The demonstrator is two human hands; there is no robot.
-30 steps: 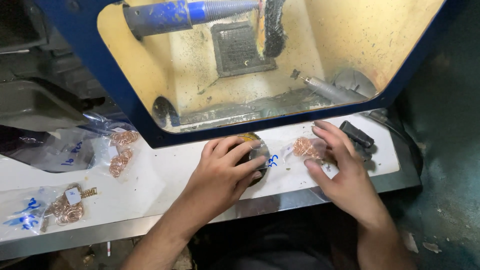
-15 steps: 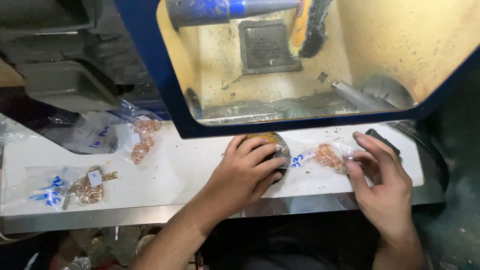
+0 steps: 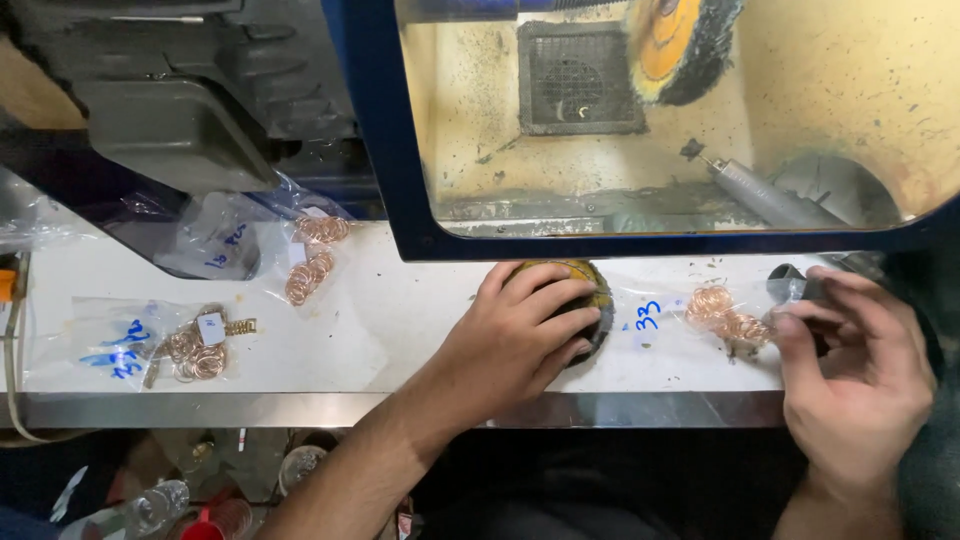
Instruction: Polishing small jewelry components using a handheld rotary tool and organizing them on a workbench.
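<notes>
Left hand: the left hand lies palm down over a dark round disc near the back edge of the table; the fingers curl over its top and grasp it, probably to keep it from sliding.
Right hand: the right hand is at the right end of the table; thumb and fingers are bent and pinch the edge of a clear bag, it seems, but the fingertips are a little blurred, so the grip itself I cannot tell for sure.
Bag: it lies flat on the table between the two hands, with copper rings gathered at its right side, just beside the right fingers.
Other bags: a bag with rings lies near the back edge, left of the middle; another bag with rings and a tag lies near the left end, well apart from both hands.
Cabinet: a blue-framed window stands over the back edge; behind it a round brush wheel hangs above.
Edges: the front edge is a metal strip; both wrists cross it.
Open room: the middle of the table, between the left bags and the left hand, is bare white surface; at the right end there is little room.
</notes>
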